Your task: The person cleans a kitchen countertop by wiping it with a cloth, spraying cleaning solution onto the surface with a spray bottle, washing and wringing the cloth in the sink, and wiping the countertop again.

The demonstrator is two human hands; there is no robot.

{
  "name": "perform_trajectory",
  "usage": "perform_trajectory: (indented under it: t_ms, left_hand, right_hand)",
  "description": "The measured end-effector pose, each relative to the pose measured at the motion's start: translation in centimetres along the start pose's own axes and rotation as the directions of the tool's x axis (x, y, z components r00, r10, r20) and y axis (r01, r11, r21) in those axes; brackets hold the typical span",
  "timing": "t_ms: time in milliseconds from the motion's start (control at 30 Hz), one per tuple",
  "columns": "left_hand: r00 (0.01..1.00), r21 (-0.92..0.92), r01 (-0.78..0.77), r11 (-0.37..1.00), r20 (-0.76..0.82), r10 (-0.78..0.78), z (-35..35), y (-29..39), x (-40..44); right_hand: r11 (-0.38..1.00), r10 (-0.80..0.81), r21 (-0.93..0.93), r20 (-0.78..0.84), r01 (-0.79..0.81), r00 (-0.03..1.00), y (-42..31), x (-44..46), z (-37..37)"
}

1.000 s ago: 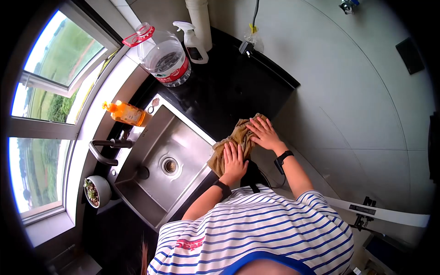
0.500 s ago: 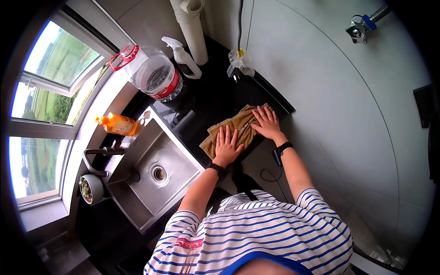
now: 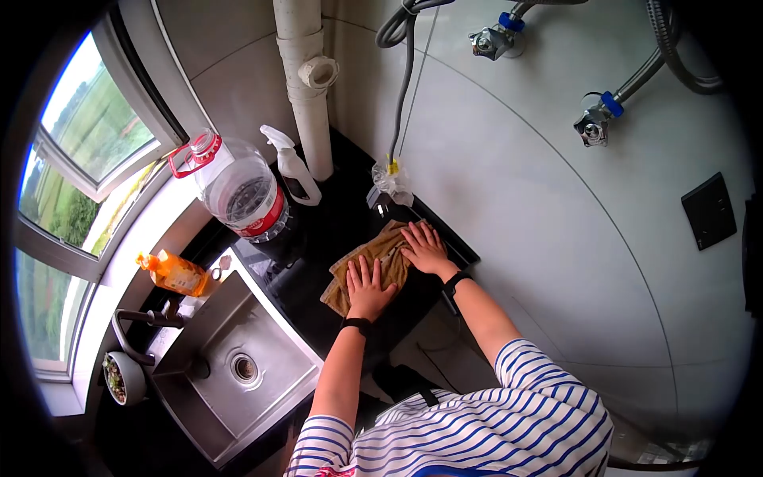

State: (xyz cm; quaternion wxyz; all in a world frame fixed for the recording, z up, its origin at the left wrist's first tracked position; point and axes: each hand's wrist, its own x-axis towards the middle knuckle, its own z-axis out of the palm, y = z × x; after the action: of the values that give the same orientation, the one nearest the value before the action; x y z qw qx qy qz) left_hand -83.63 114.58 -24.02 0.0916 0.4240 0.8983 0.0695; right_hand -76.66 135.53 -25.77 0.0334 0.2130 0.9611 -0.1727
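A brown cloth [image 3: 338, 292] lies spread and creased on the black countertop [image 3: 298, 298], to the right of the sink. My left hand [image 3: 368, 292] rests flat on its lower part, fingers spread. Flat on the cloth's upper right end is my right hand [image 3: 425, 250], its fingers also apart. Neither hand grips the cloth; both press on it from above. Past the cloth, near the counter's back corner, a plug in a clear plastic bag [image 3: 392, 183] hangs on a grey cable.
Left of the cloth is a steel sink [image 3: 262, 338] with a faucet [image 3: 139, 318]. Behind it stand an orange bottle [image 3: 179, 274], a large clear jug [image 3: 242, 191], a white spray bottle [image 3: 294, 168] and a pipe [image 3: 306, 103]. A potted plant [image 3: 127, 378] sits by the window.
Both hands and the cloth have moved away from the sink's edge, farther back along the counter toward the plug. The cloth lies flatter, and the view has shifted, showing more wall valves.
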Motion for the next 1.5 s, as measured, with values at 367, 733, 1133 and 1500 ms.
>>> perform_trajectory:
  t_ms: [367,733,1133,1500]
  left_hand:
    - [0.967,0.075,-0.074,0.994,-0.239,0.090,0.6,-0.2,-5.6]
    - [0.945,0.089,-0.307,0.947,-0.092,0.315,-1.5,-3.2,-15.4]
    - [0.971,-0.458,-0.200,0.866,0.022,0.237,-7.0,-4.2,-16.6]
    - [0.983,-0.998,-0.015,-0.057,-0.004,-0.186,-12.3,-8.5,-15.7]
  right_hand:
    - [0.999,0.032,0.046,-0.167,-0.025,0.985,-3.3,-4.8,2.8]
    - [0.993,0.083,0.097,-0.146,-0.069,0.986,-8.5,-18.8,3.0]
    - [0.875,-0.049,0.458,-0.237,0.156,0.970,-16.5,-22.2,-7.6]
    - [0.833,-0.181,0.469,-0.268,0.292,0.946,-19.6,-17.4,-11.4]
